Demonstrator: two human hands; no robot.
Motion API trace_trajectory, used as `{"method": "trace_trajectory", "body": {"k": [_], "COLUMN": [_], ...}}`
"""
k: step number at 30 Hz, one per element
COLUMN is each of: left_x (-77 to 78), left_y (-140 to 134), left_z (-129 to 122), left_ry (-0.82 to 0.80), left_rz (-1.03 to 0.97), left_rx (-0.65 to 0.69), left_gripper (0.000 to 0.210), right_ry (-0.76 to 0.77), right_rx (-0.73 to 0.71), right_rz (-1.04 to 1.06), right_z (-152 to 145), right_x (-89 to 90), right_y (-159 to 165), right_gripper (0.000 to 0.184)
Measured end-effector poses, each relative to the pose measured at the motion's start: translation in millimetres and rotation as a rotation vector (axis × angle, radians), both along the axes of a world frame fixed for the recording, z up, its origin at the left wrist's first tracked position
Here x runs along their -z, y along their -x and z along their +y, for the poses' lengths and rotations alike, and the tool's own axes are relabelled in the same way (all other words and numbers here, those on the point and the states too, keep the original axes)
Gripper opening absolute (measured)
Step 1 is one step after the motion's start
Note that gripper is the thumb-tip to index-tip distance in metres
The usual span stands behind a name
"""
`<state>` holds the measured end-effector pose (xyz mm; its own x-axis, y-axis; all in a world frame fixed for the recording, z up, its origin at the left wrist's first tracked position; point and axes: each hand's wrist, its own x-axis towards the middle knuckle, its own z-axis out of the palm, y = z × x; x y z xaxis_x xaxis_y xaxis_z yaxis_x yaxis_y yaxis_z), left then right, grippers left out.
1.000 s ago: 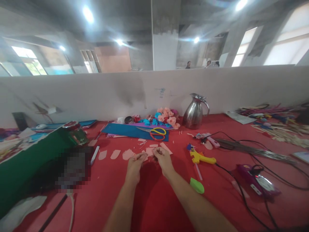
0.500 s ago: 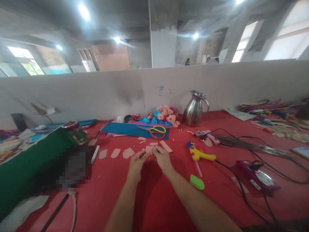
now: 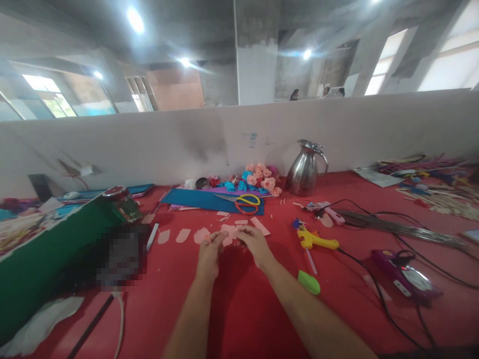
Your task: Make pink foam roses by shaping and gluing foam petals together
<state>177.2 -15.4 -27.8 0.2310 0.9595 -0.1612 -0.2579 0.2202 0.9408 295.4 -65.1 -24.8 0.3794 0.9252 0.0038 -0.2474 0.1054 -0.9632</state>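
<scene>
My left hand [image 3: 208, 254] and my right hand [image 3: 256, 243] meet over the red table [image 3: 232, 309], fingertips pinched on a small pink foam petal [image 3: 229, 230] held between them. More pink petal pieces [image 3: 182, 235] lie in a row just left of the hands, and a pink strip [image 3: 258, 225] lies just beyond my right hand. Yellow-handled scissors [image 3: 241, 201] rest on a blue foam sheet [image 3: 209, 201] farther back. Behind that sits a cluster of finished pink and blue foam flowers [image 3: 258, 179].
A yellow glue gun [image 3: 316, 241] with its cord lies right of my hands, a green object [image 3: 309, 281] nearer. A steel jug [image 3: 305, 168] stands by the white partition. A purple tool [image 3: 406, 276], wires and sticks fill the right; a green board [image 3: 45, 249] stands left.
Both hands have stayed together on the pink petal, shifting slightly as the fingers work it. The camera view has drifted a little.
</scene>
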Motion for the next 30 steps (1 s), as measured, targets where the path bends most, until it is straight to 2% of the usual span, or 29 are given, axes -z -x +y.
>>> {"method": "trace_trajectory", "body": {"k": [4,8,10,14,17,21,24,30], "left_x": [-0.1,-2.2,-3.5,-6.1,-7.8,-7.2,-5.4,-5.0], "left_y": [-1.2,-2.7,-3.7,-6.5,-7.6,-7.0,-6.0,-4.9], "left_z": [-0.5,-2.6,-4.3,-8.0,-9.7,-9.2,-7.6,-6.5], "left_ry": [-0.029,-0.204,-0.243,-0.214,-0.200,-0.194,-0.192,-0.171], "left_rz": [0.015,0.047,0.085,0.106,0.099,0.101,0.108,0.111], "left_rx": [-0.033,-0.161,-0.128,-0.008,-0.011,-0.015,-0.008,-0.012], "left_gripper": [0.027,0.026,0.021,0.021,0.020,0.014,0.011,0.012], "right_ry": [-0.024,-0.075,-0.102,-0.215,-0.289,-0.305,-0.315,-0.314], "right_rx": [0.080,0.219,0.264,0.255,0.245,0.248,0.262,0.269], "right_rz": [-0.126,-0.276,-0.382,-0.569,-0.750,-0.920,-0.967,-0.921], "right_z": [2.0,3.6,2.4,-3.0,-6.3,-7.9,-8.1,-8.4], "right_x": [3.8,11.8,13.9,12.0,10.2,11.3,12.1,11.7], "right_y": [1.4,-1.8,-2.2,1.0,2.9,2.8,2.4,3.5], "right_gripper": [0.013,0.013,0.014,0.019,0.025,0.028,0.031,0.030]}}
